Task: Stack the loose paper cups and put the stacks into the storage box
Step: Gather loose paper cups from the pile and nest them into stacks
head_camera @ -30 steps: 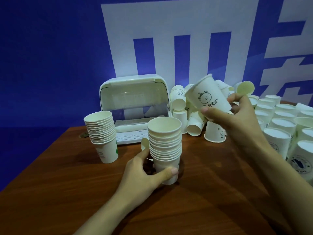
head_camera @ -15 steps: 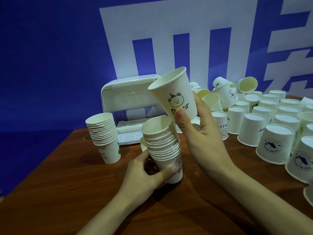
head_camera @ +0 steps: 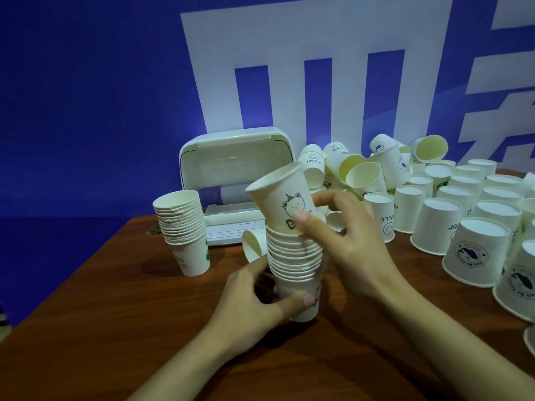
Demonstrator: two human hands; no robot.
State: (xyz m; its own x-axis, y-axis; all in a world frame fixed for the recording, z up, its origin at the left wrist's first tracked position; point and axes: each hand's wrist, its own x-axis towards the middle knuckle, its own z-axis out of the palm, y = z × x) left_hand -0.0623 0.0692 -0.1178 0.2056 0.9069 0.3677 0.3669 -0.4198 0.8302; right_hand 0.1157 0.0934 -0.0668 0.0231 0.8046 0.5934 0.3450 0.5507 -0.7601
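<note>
The right hand gripped a bear-printed paper cup, thumb across its front and fingers curled behind, with the cup tilted to the left and its base sitting in the mouth of the nested stack below. The left hand held that stack near its bottom cup, thumb wrapped across the front and fingers round the far side, keeping it upright on the wooden table. Just behind the stack, partly hidden, a single cup lay on its side with its opening towards the camera.

To the left stood a second stack of cups, upright and apart from both hands. Behind the two stacks sat the white storage box, its clear curved lid raised and its slatted tray showing at the front; no cups could be seen inside it.

To the right of the box a jumble of loose cups lay heaped at all angles, some printed "HELLO". Further right, rows of upside-down cups covered the table out to the frame edge. A blue wall with large white characters filled the background.
</note>
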